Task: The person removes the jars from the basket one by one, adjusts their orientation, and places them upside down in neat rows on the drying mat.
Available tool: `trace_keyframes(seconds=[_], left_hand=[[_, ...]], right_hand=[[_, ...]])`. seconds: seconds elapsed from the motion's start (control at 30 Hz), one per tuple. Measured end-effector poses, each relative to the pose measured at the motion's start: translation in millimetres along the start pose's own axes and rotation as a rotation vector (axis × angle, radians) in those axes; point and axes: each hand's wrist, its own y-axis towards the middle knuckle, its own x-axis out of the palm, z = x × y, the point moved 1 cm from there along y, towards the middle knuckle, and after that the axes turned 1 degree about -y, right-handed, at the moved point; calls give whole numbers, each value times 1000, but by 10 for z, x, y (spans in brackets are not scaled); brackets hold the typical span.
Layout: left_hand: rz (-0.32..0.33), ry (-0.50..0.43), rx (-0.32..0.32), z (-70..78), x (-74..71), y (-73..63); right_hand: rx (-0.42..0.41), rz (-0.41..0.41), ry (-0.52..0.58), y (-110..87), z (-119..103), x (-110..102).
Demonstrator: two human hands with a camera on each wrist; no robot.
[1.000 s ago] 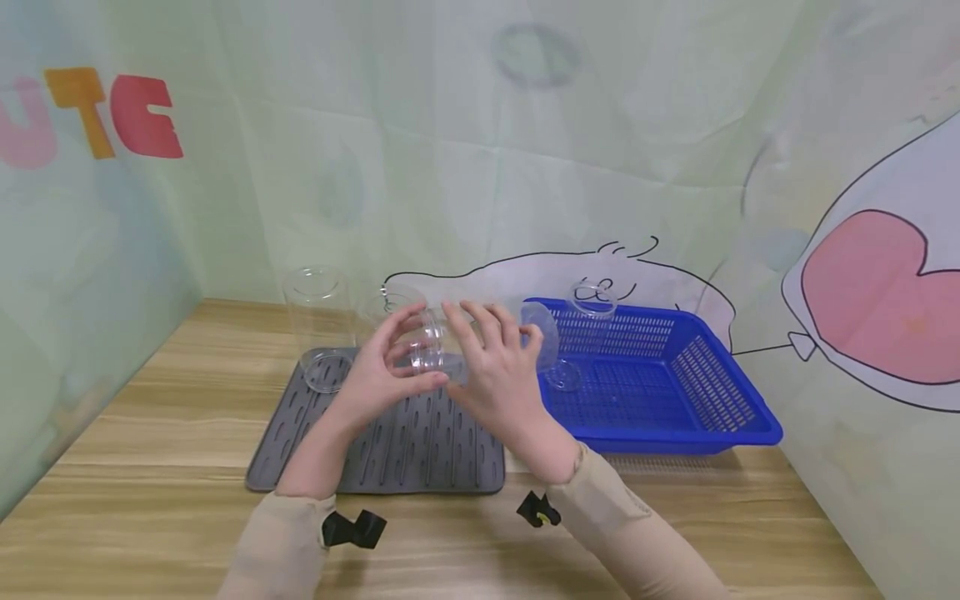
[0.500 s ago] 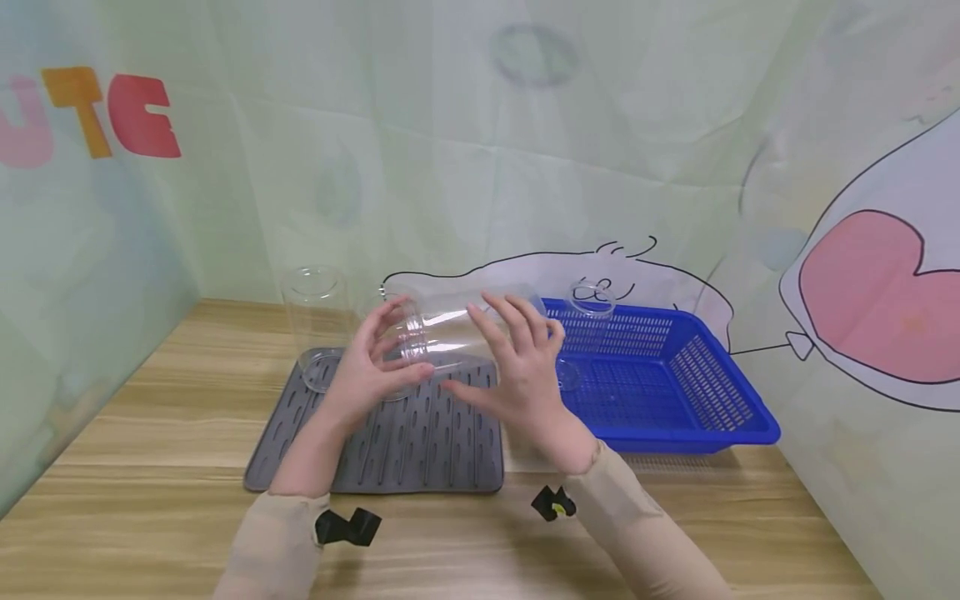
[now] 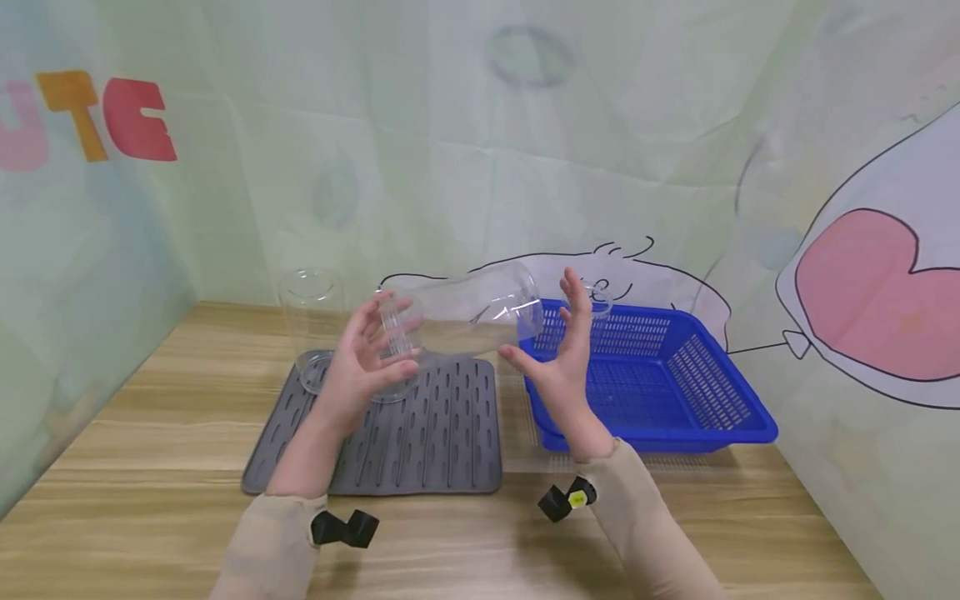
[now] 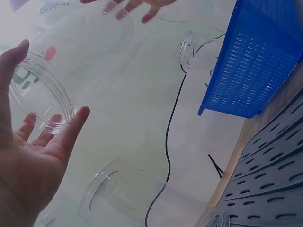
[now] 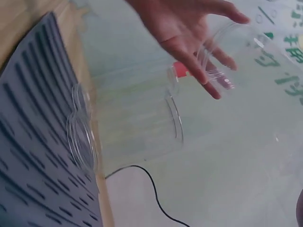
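In the head view, a clear plastic jar [image 3: 480,312] lies sideways in the air above the grey ridged mat [image 3: 450,433], its base end raised a little to the right. My left hand [image 3: 352,358] grips the jar's threaded mouth between thumb and fingers; the left wrist view shows the thumb [image 4: 12,61] at the ring. At the base end, my right hand [image 3: 562,367] has its fingers spread, the thumb near the jar's lower edge; contact cannot be made out. Another clear jar [image 3: 311,317] stands on the mat, mouth down, with one more behind my left hand.
A blue perforated basket [image 3: 652,437] sits right of the mat, with a clear jar [image 3: 596,300] at its rear left side. The wooden tabletop [image 3: 450,550] runs along the front. A printed cloth [image 3: 450,150] hangs behind.
My right hand has slid right along the jar to its base and its fingers have spread. The left hand has shifted slightly left, and the jar's base end has risen.
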Motion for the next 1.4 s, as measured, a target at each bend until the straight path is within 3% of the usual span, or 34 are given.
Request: trace_keyframes(seconds=[0.17, 0.3, 0.5, 0.63, 0.77, 0.97, 1.2, 1.4], left_hand=[[-19, -51, 19, -34, 20, 1], [-40, -99, 48, -61, 45, 5], [-64, -138, 62, -102, 88, 12], [-83, -143, 54, -125, 112, 9], [-111, -139, 60, -143, 128, 5], [-140, -120, 78, -167, 144, 7], [-160, -102, 71, -164, 155, 8], [-163, -83, 30, -119, 147, -7]], right_hand=[[243, -44, 408, -13, 69, 2], [393, -57, 643, -54, 87, 46], [486, -71, 858, -130, 46, 170], [531, -6, 990, -174, -52, 256], [602, 103, 1057, -202, -155, 323], [684, 184, 1096, -202, -224, 373], [688, 210, 1107, -193, -238, 365], [677, 175, 1079, -163, -240, 329]])
